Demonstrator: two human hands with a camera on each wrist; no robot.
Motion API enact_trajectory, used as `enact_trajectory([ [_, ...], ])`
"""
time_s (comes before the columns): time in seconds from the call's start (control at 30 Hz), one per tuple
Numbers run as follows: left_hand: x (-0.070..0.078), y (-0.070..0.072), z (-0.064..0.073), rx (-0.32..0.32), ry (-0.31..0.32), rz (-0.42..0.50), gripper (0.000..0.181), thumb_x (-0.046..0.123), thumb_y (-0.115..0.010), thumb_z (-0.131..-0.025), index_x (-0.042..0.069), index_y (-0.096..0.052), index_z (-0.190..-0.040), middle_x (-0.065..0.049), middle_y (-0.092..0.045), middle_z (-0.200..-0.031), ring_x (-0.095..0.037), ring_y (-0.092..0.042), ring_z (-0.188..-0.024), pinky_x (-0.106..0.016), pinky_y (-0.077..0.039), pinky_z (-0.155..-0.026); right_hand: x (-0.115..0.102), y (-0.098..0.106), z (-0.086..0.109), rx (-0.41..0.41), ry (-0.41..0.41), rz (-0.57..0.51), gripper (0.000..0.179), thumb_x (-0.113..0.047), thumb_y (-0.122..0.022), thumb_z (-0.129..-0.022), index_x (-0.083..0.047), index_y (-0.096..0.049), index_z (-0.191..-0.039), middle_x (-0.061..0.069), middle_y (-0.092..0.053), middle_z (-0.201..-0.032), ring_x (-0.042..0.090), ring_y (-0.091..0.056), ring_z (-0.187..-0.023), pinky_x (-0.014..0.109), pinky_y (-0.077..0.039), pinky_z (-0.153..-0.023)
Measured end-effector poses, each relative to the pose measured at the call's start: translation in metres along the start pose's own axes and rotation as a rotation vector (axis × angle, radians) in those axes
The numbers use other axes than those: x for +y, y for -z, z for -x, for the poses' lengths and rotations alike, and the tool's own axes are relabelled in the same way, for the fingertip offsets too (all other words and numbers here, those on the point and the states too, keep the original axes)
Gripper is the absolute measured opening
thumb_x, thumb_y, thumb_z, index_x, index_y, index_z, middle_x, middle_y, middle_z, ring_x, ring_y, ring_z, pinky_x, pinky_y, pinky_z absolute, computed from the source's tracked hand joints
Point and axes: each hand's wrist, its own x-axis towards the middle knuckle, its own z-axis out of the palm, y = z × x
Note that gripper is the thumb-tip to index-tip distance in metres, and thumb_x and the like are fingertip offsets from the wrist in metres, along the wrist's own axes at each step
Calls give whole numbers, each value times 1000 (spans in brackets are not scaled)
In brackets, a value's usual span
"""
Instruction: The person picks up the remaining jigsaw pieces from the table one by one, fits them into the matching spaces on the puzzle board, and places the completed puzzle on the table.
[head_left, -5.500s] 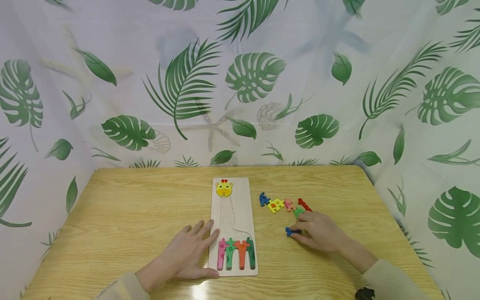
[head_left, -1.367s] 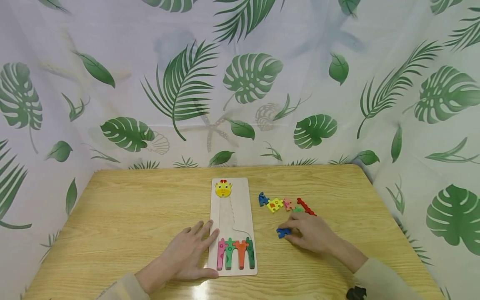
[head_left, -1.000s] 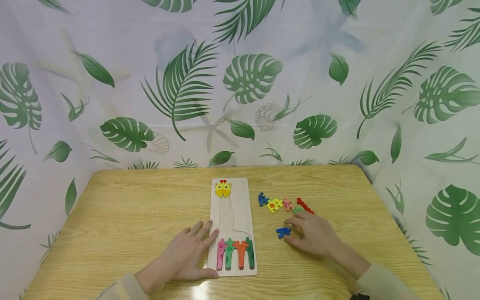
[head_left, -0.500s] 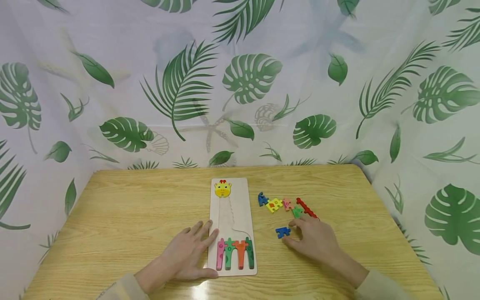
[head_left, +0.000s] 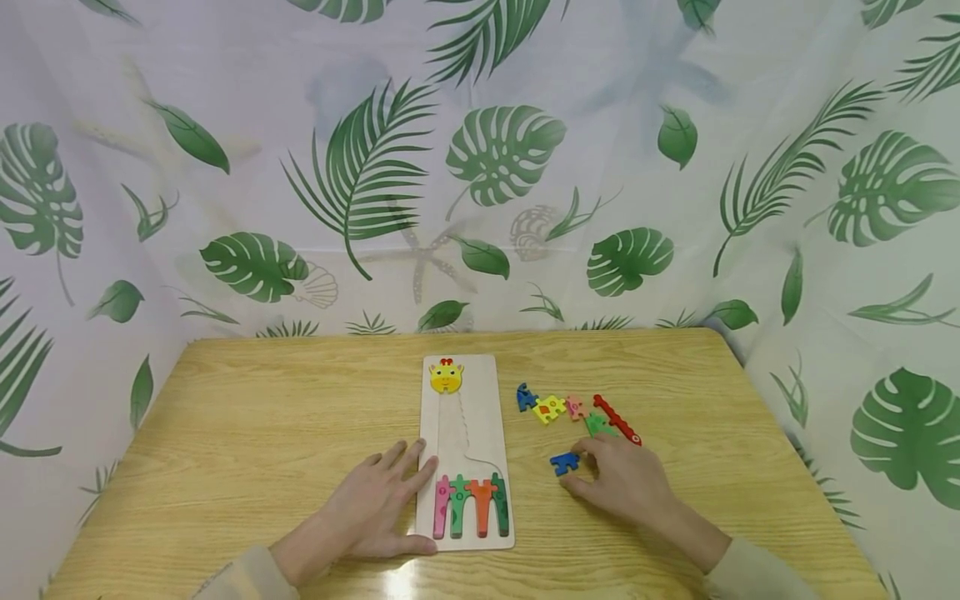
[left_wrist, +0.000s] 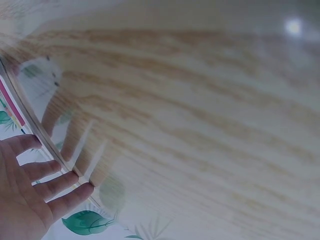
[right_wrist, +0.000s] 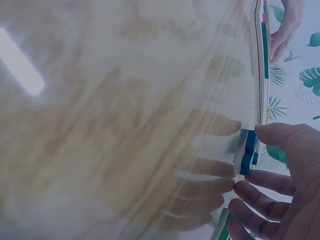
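A giraffe puzzle board [head_left: 482, 417] lies upright on the table, with a yellow giraffe head [head_left: 446, 377] at its top. Pink, green, orange and dark green leg pieces [head_left: 482, 510] fill its lower end. My left hand [head_left: 371, 500] rests at the board's left edge with fingers spread; the left wrist view shows the fingertips [left_wrist: 86, 189] along that edge. Right of the board, my right hand [head_left: 626, 483] has its thumb and index finger at opposite sides of a small blue puzzle piece [head_left: 564, 463]. In the right wrist view, both tips meet the blue piece's ends.
Beyond the right hand lie loose pieces: a dark blue one [head_left: 526, 398], a yellow one [head_left: 550, 408], a pink one [head_left: 575, 407], a green one [head_left: 600, 425] and a long red one [head_left: 617, 419]. A leaf-print curtain [head_left: 480, 167] hangs behind the wooden table [head_left: 300, 392].
Over the earlier frames, the blue piece has been drawn left and turned flat. The right hand loosened around it, then closed in and nudged it slightly left. The left hand has stayed put.
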Motion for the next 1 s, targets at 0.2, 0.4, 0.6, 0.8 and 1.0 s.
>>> enact_trajectory([
  [0.2, 0, -1, -1, 2, -2, 5, 109, 94, -41, -86, 17, -43, -162, -18, -42, -168, -39, -52, -147, -48, -56, -109, -2, -5, -5, 3, 20, 14, 45, -56, -84, -82, -20, -79, -108, -12, -61, -79, 4, -49, -71, 24, -43, -58],
  [0.4, -1, -1, 0, -1, 1, 15, 110, 95, -41, -86, 16, -43, -162, -18, -42, -168, -39, -51, -148, -49, -55, -110, -5, -7, -8, 7, 37, 16, 47, -58, -85, -81, -20, -79, -108, -11, -58, -79, 6, -47, -69, 23, -40, -58],
  [0.6, -1, 0, 0, -4, 4, 16, 109, 95, -42, -85, 17, -43, -162, -18, -42, -168, -39, -51, -148, -49, -55, -110, -9, -9, -9, 6, 53, 34, 49, -61, -84, -80, -21, -79, -109, -10, -60, -85, 5, -47, -71, 22, -40, -59],
  [0.8, -1, 0, 0, -4, 3, 10, 110, 95, -42, -85, 17, -43, -162, -17, -42, -168, -39, -51, -148, -49, -55, -110, -16, -7, -10, -6, 55, 22, 50, -62, -82, -81, -21, -80, -108, -10, -52, -80, 7, -43, -68, 22, -33, -57],
  [1.0, 0, 0, 0, -4, 5, 10, 110, 95, -42, -85, 17, -43, -162, -17, -42, -168, -39, -52, -148, -49, -55, -110, -20, -9, -12, -16, 56, 15, 45, -58, -84, -81, -21, -79, -107, -10, -51, -79, 7, -43, -68, 22, -34, -57],
])
